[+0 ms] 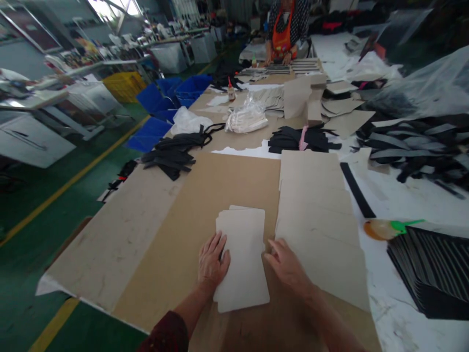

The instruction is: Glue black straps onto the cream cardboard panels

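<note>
A small stack of pale cardboard sheets [242,264] with rounded corners lies in front of me, its sheets slightly out of line. My left hand [213,259] rests on the stack's left edge, fingers stretched out and the thumb apart. At the right edge is my right hand [284,261], its fingers curled and the fingertips close together by the sheets' side. Whether a sheet edge is between those fingertips I cannot make out. Beneath the stack is a brown board [176,244] on the table. Larger overlapping grey-beige sheets [317,220] lie just right of my right hand.
To the right are a glue bottle [381,229] with a green nozzle, fanned black panels [436,269] and a black strip [357,190]. Black strips [172,151] lie at the far left of the table. Beyond, a person in an orange apron [284,32] works at stacked pieces.
</note>
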